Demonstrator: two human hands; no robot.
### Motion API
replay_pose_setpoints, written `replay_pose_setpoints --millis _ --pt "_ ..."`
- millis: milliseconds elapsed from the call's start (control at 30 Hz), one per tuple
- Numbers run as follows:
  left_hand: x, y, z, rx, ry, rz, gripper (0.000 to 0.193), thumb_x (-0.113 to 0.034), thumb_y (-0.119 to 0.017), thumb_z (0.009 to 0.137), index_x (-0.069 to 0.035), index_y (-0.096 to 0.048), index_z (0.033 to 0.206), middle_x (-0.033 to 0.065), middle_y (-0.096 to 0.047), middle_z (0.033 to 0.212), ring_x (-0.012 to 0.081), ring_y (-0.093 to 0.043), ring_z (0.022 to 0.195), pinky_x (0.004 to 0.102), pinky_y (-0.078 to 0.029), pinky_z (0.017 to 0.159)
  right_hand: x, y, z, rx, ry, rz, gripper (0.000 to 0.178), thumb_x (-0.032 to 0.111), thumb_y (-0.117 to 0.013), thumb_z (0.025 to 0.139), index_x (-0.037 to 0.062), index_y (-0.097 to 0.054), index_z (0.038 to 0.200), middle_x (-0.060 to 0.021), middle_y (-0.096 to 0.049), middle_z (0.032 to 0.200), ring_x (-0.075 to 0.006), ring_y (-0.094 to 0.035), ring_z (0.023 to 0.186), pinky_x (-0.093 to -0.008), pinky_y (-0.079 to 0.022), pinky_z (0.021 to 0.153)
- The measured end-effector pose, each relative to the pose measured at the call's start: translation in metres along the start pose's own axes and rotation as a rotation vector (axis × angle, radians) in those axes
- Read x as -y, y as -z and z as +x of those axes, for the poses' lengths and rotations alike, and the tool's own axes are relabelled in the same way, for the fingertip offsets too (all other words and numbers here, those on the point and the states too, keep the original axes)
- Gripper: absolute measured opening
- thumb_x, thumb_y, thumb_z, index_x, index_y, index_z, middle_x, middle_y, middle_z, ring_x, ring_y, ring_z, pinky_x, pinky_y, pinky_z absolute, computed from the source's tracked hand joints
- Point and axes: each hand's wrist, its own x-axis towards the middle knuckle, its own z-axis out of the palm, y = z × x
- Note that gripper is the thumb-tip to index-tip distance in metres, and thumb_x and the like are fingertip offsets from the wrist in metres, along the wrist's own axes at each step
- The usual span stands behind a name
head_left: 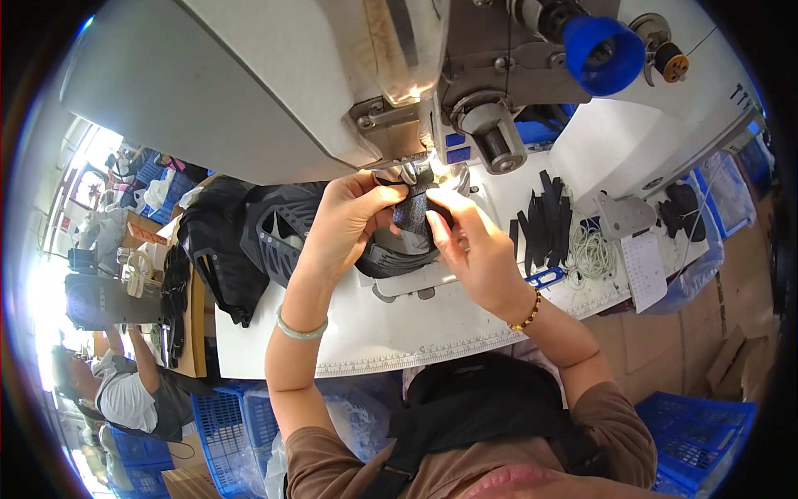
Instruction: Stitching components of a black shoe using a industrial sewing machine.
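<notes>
Under the lit needle area of a sewing machine (pixel 399 137), a black shoe upper (pixel 391 259) rests on the machine's bed. My left hand (pixel 353 218) pinches the upper's dark edge from the left. From the right, my right hand (pixel 474 237) pinches the same piece near a black textile strip (pixel 413 208) between my hands. Both sets of fingertips are close to the presser foot, and my fingers partly hide the spot being held. More black uppers (pixel 274 224) lie joined in a heap to the left of my left wrist.
Black strips (pixel 544 220) lie right of my right hand, beside blue-handled thread snips (pixel 544 278) and a tangle of pale cord (pixel 592 254). A white paper sheet (pixel 643 270) hangs at the table's right edge. Blue crates (pixel 698 432) stand below. A co-worker (pixel 137 391) sits at far left.
</notes>
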Motion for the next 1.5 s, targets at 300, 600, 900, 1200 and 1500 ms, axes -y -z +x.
replay_pose_setpoints --millis 300,600,900,1200,1500 --pt "0.0003 -0.0003 -0.0001 -0.031 -0.018 0.046 0.014 -0.003 -0.061 0.082 0.006 -0.061 0.093 0.0073 -0.063 0.082 0.0101 -0.059 0.063 0.0216 -0.048 0.055 -0.0038 -0.002 -0.0033 0.014 -0.174 0.195 0.029 0.011 -0.059 0.089 0.0043 -0.038 0.107 -0.0079 -0.055 0.073 -0.01 -0.051 0.055 -0.0248 -0.043 0.052" --pt "0.001 -0.0007 -0.0006 -0.033 -0.024 0.045 0.014 -0.004 -0.061 0.082 0.006 -0.061 0.093 0.0064 -0.063 0.081 0.0095 -0.058 0.063 0.022 -0.048 0.055 -0.0034 0.0014 0.0015 -0.018 0.076 0.02 0.033 0.005 -0.06 0.085 0.0038 -0.052 0.117 -0.0113 -0.057 0.082 -0.0201 -0.058 0.057 -0.0296 -0.048 0.054" --pt "0.0 0.0004 -0.0011 -0.023 -0.006 0.031 0.014 -0.003 -0.061 0.082 0.005 -0.062 0.093 0.0064 -0.064 0.083 0.0095 -0.059 0.066 0.0223 -0.048 0.056 0.0 0.0037 0.0016 0.009 0.088 -0.073 0.031 0.004 -0.061 0.084 0.004 -0.057 0.114 -0.0121 -0.057 0.084 -0.0242 -0.063 0.063 -0.0299 -0.051 0.055" --pt "-0.0002 0.0009 -0.0007 -0.032 0.008 0.033 0.015 -0.004 -0.061 0.083 0.005 -0.061 0.095 0.0066 -0.064 0.085 0.0096 -0.059 0.066 0.0221 -0.048 0.057 -0.0013 0.0042 0.0014 0.019 0.089 -0.062 0.029 0.004 -0.062 0.083 0.0033 -0.058 0.112 -0.0121 -0.057 0.083 -0.0231 -0.063 0.062 -0.0291 -0.051 0.054" --pt "-0.0015 0.001 -0.0008 -0.014 0.017 0.046 0.016 -0.005 -0.061 0.083 0.006 -0.06 0.095 0.0069 -0.063 0.085 0.0097 -0.059 0.067 0.0224 -0.048 0.057 -0.001 0.0048 0.0014 0.028 0.104 -0.068 0.028 0.004 -0.062 0.083 0.003 -0.059 0.111 -0.0118 -0.057 0.084 -0.0231 -0.063 0.063 -0.0293 -0.051 0.054"
